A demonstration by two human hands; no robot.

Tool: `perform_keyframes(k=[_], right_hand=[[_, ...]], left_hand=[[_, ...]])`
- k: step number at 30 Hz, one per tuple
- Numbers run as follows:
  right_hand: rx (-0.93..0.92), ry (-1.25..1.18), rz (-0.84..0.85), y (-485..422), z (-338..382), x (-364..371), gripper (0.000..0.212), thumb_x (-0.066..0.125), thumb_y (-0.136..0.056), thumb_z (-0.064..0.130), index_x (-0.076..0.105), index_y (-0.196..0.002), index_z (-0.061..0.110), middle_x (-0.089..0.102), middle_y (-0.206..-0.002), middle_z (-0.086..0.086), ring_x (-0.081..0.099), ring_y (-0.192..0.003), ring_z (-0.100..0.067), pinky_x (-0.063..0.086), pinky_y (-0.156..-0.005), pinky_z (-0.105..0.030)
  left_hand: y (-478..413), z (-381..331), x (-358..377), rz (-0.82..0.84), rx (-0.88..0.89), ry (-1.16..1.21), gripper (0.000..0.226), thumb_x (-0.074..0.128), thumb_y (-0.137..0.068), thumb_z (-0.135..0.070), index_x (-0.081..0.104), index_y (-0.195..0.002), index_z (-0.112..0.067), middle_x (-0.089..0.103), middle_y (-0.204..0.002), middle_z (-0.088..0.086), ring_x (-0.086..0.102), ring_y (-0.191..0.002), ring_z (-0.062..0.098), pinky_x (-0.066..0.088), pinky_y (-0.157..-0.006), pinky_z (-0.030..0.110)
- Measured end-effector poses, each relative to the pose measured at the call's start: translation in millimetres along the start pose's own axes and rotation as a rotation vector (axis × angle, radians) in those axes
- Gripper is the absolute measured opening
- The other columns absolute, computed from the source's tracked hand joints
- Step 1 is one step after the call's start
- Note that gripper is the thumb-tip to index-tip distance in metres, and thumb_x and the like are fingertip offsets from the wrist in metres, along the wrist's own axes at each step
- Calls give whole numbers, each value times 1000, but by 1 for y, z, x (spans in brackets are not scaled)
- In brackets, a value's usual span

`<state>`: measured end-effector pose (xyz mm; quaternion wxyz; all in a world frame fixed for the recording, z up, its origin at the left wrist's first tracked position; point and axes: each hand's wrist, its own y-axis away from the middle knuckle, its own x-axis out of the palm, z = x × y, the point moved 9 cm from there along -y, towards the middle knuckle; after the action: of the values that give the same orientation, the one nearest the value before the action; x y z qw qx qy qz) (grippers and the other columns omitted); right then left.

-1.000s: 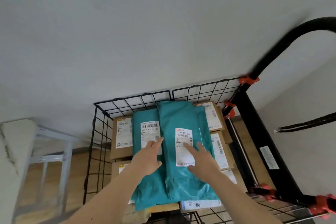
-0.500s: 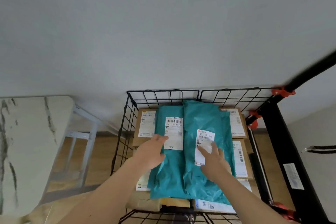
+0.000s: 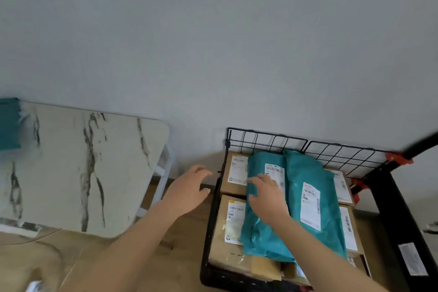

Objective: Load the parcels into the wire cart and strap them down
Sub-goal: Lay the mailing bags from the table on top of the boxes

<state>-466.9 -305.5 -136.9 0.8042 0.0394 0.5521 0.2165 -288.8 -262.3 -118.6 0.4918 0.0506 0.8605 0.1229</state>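
Head view: 2 bare hands at a loaded wire cart (image 3: 267, 140), neither one grasping anything.

The right hand (image 3: 269, 195) is over the left teal poly mailer (image 3: 258, 240), fingers spread and only slightly bent; whether the fingertips touch the film cannot be told. The left hand (image 3: 189, 191) is outside the cart's left wall, above the wooden floor (image 3: 47, 265), fingers relaxed and apart, touching nothing. The left mailer lies beside and partly under the right teal poly mailer (image 3: 305, 169); both rest label-up on a layer of labelled cardboard boxes (image 3: 219, 246) that fills the cart. An orange clamp (image 3: 398, 158) sits at the cart's far right corner. Left of the cart stands a marble-patterned table (image 3: 71, 161), with a blurred teal item (image 3: 8, 123) at its far left edge.
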Motion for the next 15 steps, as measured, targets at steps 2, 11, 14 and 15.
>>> perform_keyframes(k=[2,11,14,15], right_hand=[[-53,-27,-29,8,47,6,44,47,-90,13,51,-133,23,39,-144,0,36,-131,-21,34,-108,-32],[-282,25,-79,50,233,59,34,48,-88,14,62,-119,21,57,-124,1,47,-119,-22,37,-101,-32],[-340,32,-69,60,287,78,34,50,-88,13,62,-119,23,56,-130,4,47,-121,-18,36,-103,-30],[-361,37,-60,62,304,84,34,50,-89,13,62,-119,23,54,-133,5,47,-122,-17,35,-105,-30]], left_hand=[[26,28,-22,-47,-15,4,44,51,-94,-28,42,-137,-29,31,-146,-11,47,-122,11,43,-99,28],[145,174,-101,-222,-125,42,56,50,-95,-28,26,-145,-33,27,-149,-10,47,-123,13,46,-93,30],[181,221,-122,-266,-182,77,56,51,-94,-27,27,-144,-31,29,-148,-9,46,-125,13,46,-97,32],[192,235,-129,-279,-199,87,55,51,-94,-27,28,-144,-31,29,-148,-8,46,-124,13,46,-97,32]])
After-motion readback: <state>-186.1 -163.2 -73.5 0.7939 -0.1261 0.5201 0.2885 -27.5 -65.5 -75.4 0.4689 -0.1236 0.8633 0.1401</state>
